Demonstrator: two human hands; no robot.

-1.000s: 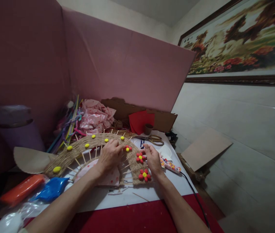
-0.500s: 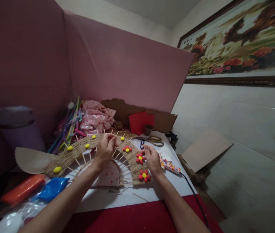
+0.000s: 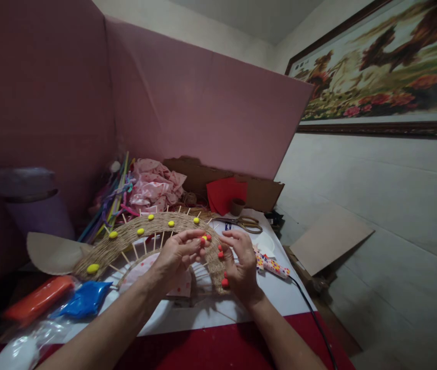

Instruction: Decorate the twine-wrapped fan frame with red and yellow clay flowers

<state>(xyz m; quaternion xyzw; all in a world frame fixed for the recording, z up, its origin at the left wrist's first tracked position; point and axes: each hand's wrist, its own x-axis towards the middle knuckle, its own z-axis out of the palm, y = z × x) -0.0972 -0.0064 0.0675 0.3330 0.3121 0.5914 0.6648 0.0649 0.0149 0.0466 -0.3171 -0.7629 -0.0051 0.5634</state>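
Note:
A woven twine arch (image 3: 124, 240) with thin sticks poking out of it lies on the white sheet. Yellow dots (image 3: 140, 232) sit along its left and top. Red and yellow flowers are on its right side, partly covered by my hands. My left hand (image 3: 182, 254) is over the right part of the arch, fingers bent near the upper flower (image 3: 205, 239); whether it holds anything is hidden. My right hand (image 3: 241, 262) is curved beside the arch's right edge, close to the lower red petals (image 3: 225, 282), thumb and fingers apart. A dotted fabric half-circle (image 3: 141, 272) lies inside the arch.
Scissors (image 3: 247, 222) and a small brown pot (image 3: 237, 206) lie behind. A patterned glue gun (image 3: 274, 267) with a black cable is at the right. Orange (image 3: 40, 298) and blue (image 3: 87, 299) packets are at the left, near a purple bin (image 3: 39, 210).
My left hand has moved right and down toward the flowers, uncovering a yellow dot at the arch's top. My right hand now covers part of the right-hand flowers.

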